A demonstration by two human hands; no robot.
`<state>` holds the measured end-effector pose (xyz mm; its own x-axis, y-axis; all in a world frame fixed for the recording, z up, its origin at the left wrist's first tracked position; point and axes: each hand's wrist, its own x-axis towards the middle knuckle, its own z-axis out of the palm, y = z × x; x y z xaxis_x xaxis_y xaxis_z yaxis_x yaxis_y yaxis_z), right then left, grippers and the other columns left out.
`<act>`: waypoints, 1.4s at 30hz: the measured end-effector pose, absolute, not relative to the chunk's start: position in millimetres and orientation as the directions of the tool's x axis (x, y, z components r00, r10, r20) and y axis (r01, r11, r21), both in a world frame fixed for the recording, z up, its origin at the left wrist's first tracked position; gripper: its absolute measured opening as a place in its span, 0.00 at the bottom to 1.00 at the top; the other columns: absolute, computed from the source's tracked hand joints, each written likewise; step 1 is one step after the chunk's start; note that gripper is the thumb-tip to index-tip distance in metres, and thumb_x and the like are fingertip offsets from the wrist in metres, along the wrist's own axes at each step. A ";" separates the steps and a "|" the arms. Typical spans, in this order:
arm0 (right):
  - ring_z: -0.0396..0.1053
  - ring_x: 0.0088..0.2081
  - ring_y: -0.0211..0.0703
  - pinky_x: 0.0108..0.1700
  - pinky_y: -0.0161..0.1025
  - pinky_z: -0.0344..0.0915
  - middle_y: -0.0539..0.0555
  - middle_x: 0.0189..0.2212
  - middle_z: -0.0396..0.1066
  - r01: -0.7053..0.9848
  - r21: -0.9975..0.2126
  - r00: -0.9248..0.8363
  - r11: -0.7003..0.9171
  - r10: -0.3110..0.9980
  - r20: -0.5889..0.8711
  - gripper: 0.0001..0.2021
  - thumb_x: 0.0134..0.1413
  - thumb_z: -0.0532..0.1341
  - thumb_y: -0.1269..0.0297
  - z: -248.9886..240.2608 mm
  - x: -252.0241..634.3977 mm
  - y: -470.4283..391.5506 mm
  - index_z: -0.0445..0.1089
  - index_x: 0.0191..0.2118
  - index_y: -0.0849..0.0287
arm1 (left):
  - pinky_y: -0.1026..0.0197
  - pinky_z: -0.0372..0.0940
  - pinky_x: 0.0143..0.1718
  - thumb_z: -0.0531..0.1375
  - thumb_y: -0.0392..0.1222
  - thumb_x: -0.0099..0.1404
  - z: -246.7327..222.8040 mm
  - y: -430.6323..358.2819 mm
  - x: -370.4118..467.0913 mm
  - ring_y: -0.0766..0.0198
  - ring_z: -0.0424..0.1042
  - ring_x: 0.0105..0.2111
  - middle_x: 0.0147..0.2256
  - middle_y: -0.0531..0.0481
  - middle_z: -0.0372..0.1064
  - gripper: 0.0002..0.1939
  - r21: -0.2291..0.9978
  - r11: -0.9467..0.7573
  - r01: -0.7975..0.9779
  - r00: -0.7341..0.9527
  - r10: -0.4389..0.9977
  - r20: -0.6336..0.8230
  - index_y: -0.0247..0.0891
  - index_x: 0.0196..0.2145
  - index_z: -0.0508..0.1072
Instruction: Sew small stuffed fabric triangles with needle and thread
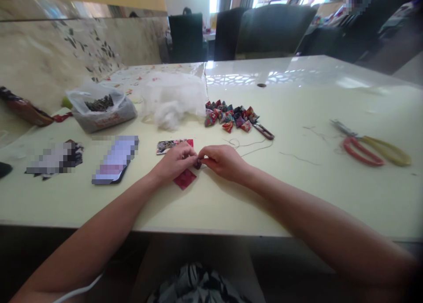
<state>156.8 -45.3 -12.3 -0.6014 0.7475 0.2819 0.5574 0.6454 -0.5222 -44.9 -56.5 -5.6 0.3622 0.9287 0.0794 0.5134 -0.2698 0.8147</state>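
My left hand [178, 162] is closed, its fingertips pinching a small dark fabric piece [198, 164]. From the other side my right hand [224, 161] pinches the same piece; whether a needle is between its fingers is too small to tell. A red fabric square [185, 179] lies on the table just below my left hand. Partly behind that hand are flat patterned fabric pieces [168, 146], dark floral and red. Loose thread [253, 144] runs over the table beyond my right hand toward small brown-handled thread snips [264, 131].
Several stuffed fabric pieces [231, 116] cluster behind my hands. White stuffing [168, 113] spills from a clear bag, beside a plastic bag [102, 113] of dark dried material. A phone [115, 160] and fabric scraps [56, 157] lie left. Red-and-yellow-handled scissors [363, 151] lie right. Chairs [274, 30] stand beyond.
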 end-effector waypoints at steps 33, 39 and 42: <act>0.61 0.27 0.34 0.33 0.32 0.52 0.48 0.25 0.71 0.496 -0.610 -0.601 0.618 0.751 0.273 0.09 0.54 0.58 0.76 -5.1 165.4 -40.1 0.75 0.37 0.61 | 0.56 0.67 0.44 0.62 0.37 0.65 -11.3 -56.8 -43.7 0.60 0.69 0.41 0.37 0.46 0.68 0.06 0.307 -0.733 0.607 0.548 0.666 0.506 0.37 0.29 0.72; 0.65 0.30 0.36 0.35 0.32 0.53 0.51 0.30 0.75 0.496 -0.617 -0.617 0.611 0.748 0.245 0.10 0.53 0.58 0.77 -7.9 163.7 -37.9 0.76 0.36 0.61 | 0.58 0.66 0.43 0.60 0.36 0.65 -8.0 -59.7 -42.4 0.61 0.70 0.40 0.38 0.47 0.71 0.08 0.352 -0.721 0.597 0.556 0.688 0.466 0.37 0.28 0.69; 0.65 0.31 0.37 0.34 0.33 0.53 0.52 0.30 0.76 0.523 -0.609 -0.607 0.596 0.762 0.224 0.09 0.54 0.58 0.75 -8.7 163.5 -37.1 0.76 0.35 0.62 | 0.59 0.66 0.40 0.60 0.37 0.65 -8.9 -58.4 -43.6 0.62 0.70 0.37 0.36 0.47 0.71 0.05 0.350 -0.701 0.621 0.554 0.709 0.437 0.37 0.30 0.71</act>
<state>163.5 -37.1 -8.7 -0.6069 0.7625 0.2244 0.5234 0.5959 -0.6091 -43.6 -58.4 -8.9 0.5541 0.7088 0.4366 0.6213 -0.7012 0.3497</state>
